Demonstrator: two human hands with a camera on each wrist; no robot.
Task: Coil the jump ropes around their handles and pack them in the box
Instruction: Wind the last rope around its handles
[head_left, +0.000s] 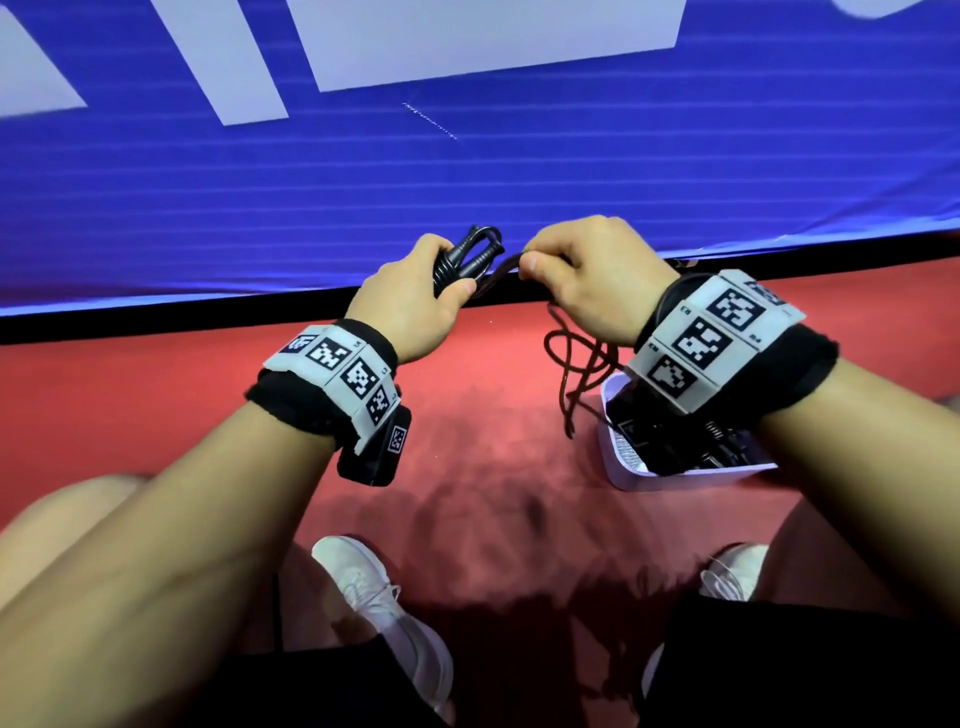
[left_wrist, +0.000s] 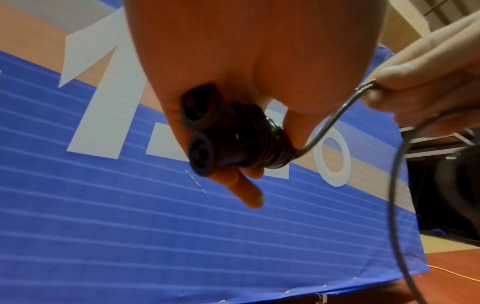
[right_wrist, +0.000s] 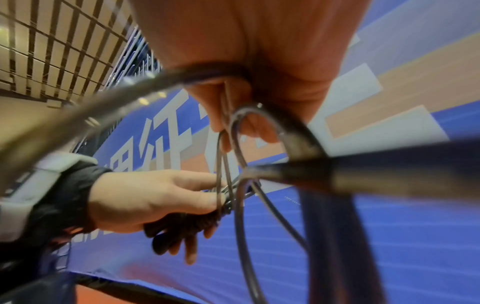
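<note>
Rope (head_left: 574, 364) is pinched taut by the right hand (head_left: 587, 280) so it winds neatly onto handles (head_left: 467, 257) gripped in the left hand (head_left: 410, 306).

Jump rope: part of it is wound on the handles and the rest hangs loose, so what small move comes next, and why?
Probably one more wrap: the right hand carries its pinched cord around the handles gripped in the left hand. Several turns already sit on the handles, but loose rope hangs in loops above the box, so it looks too early to pack.
</note>
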